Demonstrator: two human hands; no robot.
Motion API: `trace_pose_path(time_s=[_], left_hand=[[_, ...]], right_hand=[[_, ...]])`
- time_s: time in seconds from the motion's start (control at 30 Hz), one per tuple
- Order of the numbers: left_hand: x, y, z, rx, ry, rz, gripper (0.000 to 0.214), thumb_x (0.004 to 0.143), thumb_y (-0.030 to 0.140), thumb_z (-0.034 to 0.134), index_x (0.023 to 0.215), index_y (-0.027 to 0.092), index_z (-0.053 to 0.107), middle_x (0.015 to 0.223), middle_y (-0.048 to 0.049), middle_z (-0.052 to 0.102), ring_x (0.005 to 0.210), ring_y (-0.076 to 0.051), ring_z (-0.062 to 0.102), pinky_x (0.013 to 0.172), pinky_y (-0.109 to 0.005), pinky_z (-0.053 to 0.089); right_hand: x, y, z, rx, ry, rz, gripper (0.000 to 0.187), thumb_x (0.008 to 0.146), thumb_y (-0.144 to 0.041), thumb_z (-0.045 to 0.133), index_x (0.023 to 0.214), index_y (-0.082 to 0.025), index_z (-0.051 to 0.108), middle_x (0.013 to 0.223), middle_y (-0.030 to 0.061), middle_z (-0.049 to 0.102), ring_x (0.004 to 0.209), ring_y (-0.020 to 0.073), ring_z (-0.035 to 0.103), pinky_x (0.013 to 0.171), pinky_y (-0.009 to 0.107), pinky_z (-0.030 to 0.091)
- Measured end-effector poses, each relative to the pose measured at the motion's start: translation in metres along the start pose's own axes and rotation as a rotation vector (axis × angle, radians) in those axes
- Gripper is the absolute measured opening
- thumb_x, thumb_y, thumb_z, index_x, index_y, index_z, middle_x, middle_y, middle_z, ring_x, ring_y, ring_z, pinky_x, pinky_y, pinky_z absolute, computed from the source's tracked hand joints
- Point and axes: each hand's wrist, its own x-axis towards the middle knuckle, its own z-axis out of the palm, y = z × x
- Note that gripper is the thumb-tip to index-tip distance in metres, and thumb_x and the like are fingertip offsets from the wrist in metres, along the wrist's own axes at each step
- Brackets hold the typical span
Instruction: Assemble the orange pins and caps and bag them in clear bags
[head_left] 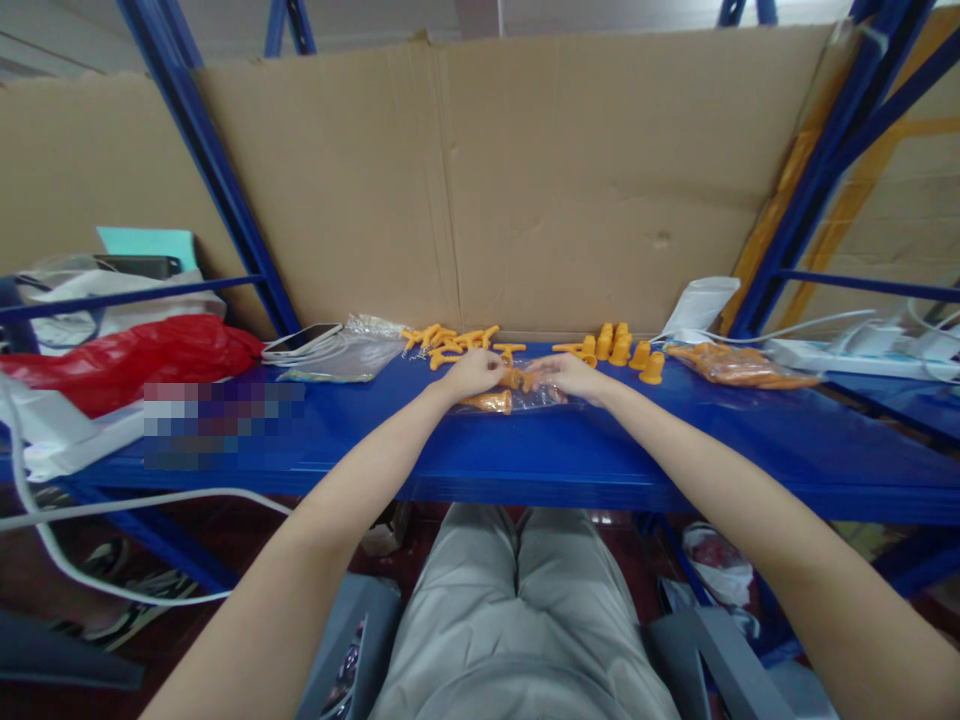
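A clear plastic bag [537,397] with orange plastic parts [491,402] in or under it lies on the blue shelf, between my two hands. My left hand [474,374] is closed at its left side, fingers curled at the film beside an orange piece. From the right, my right hand [574,377] has its bent fingers closed on the bag; its fingertips are partly hidden. Behind my left hand lies a pile of orange T-shaped pieces [442,340] with small metal bits. Several orange cup-shaped pieces [621,348] stand upright beyond my right hand.
A filled bag of orange parts [739,365] lies at the right, near a white power strip [832,357]. Flat clear bags [349,355] and a phone [304,340] lie left of the pile. A red plastic bag [142,360] sits farther left. Cardboard [525,190] walls the back.
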Motion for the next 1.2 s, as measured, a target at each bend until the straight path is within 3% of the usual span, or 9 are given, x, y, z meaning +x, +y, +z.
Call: trace_pose_path(time_s=[0.1, 0.2, 0.3, 0.4, 0.63, 0.73, 0.83, 1.0, 1.2], left_hand=[[0.001, -0.006, 0.004, -0.032, -0.093, -0.023, 0.026, 0.073, 0.019, 0.052, 0.047, 0.019, 0.045, 0.048, 0.0025, 0.046, 0.053, -0.013, 0.043, 0.056, -0.028, 0.03], [0.003, -0.011, 0.006, -0.042, -0.108, -0.022, 0.02, 0.07, 0.021, 0.051, 0.05, 0.018, 0.05, 0.049, 0.0025, 0.048, 0.055, -0.013, 0.044, 0.056, -0.027, 0.03], [0.003, -0.013, 0.005, -0.046, -0.12, -0.03, 0.018, 0.069, 0.022, 0.05, 0.051, 0.018, 0.05, 0.052, 0.0018, 0.051, 0.057, -0.013, 0.047, 0.056, -0.026, 0.03], [0.003, -0.012, 0.004, -0.064, -0.122, -0.053, 0.018, 0.069, 0.024, 0.049, 0.052, 0.018, 0.049, 0.055, 0.0013, 0.053, 0.058, -0.013, 0.048, 0.056, -0.026, 0.031], [0.004, -0.014, 0.002, -0.042, -0.114, -0.092, 0.016, 0.069, 0.022, 0.049, 0.054, 0.018, 0.054, 0.059, -0.0011, 0.059, 0.06, -0.015, 0.052, 0.059, -0.027, 0.036], [0.005, -0.016, 0.002, -0.009, -0.11, -0.113, 0.017, 0.07, 0.024, 0.051, 0.053, 0.018, 0.054, 0.057, -0.0012, 0.059, 0.059, -0.015, 0.052, 0.058, -0.028, 0.036], [0.005, -0.017, 0.002, -0.011, -0.09, -0.126, 0.018, 0.071, 0.025, 0.051, 0.054, 0.019, 0.054, 0.057, -0.0008, 0.058, 0.057, -0.015, 0.051, 0.056, -0.027, 0.035], [0.005, -0.019, 0.002, -0.009, -0.089, -0.105, 0.021, 0.07, 0.024, 0.051, 0.049, 0.019, 0.048, 0.052, 0.0015, 0.049, 0.054, -0.013, 0.046, 0.053, -0.027, 0.028], [0.006, -0.02, 0.003, 0.001, -0.093, -0.112, 0.022, 0.072, 0.026, 0.05, 0.051, 0.02, 0.049, 0.052, 0.0014, 0.049, 0.055, -0.013, 0.044, 0.053, -0.027, 0.027]], right_hand=[[0.004, 0.005, -0.024, -0.29, 0.272, 0.014, 0.022, 0.085, -0.016, 0.054, 0.088, -0.012, 0.075, 0.075, 0.0091, 0.071, 0.056, 0.0149, 0.06, 0.056, 0.028, 0.052], [0.008, 0.017, -0.048, -0.605, 0.473, -0.052, 0.029, 0.087, -0.013, 0.05, 0.1, -0.011, 0.076, 0.103, 0.0167, 0.074, 0.097, 0.0271, 0.069, 0.089, 0.04, 0.053], [0.011, 0.031, -0.059, -0.817, 0.397, -0.075, 0.039, 0.085, -0.008, 0.052, 0.118, -0.012, 0.072, 0.124, 0.0187, 0.068, 0.119, 0.0291, 0.061, 0.104, 0.044, 0.046], [0.014, 0.039, -0.058, -0.892, 0.212, -0.091, 0.031, 0.083, -0.006, 0.057, 0.107, -0.012, 0.076, 0.116, 0.0178, 0.071, 0.119, 0.0277, 0.061, 0.105, 0.04, 0.045], [0.014, 0.03, -0.062, -0.656, 0.181, -0.017, 0.018, 0.088, -0.024, 0.065, 0.074, -0.017, 0.073, 0.084, 0.015, 0.075, 0.085, 0.0292, 0.072, 0.084, 0.048, 0.055], [0.003, 0.025, -0.069, -0.493, 0.049, 0.108, 0.025, 0.092, -0.035, 0.063, 0.081, -0.014, 0.073, 0.072, 0.016, 0.072, 0.069, 0.0259, 0.071, 0.071, 0.045, 0.056], [-0.007, 0.018, -0.07, -0.45, -0.03, 0.17, 0.018, 0.09, -0.026, 0.064, 0.099, -0.015, 0.075, 0.071, 0.0142, 0.071, 0.07, 0.0237, 0.072, 0.072, 0.041, 0.056], [-0.011, 0.013, -0.064, -0.679, -0.062, 0.194, 0.029, 0.08, -0.013, 0.069, 0.107, -0.022, 0.075, 0.078, 0.0126, 0.073, 0.081, 0.0301, 0.073, 0.078, 0.046, 0.056], [-0.004, 0.025, -0.071, -0.976, 0.002, 0.033, 0.015, 0.077, -0.021, 0.077, 0.091, -0.023, 0.076, 0.108, 0.0149, 0.072, 0.105, 0.0356, 0.068, 0.089, 0.049, 0.052]])
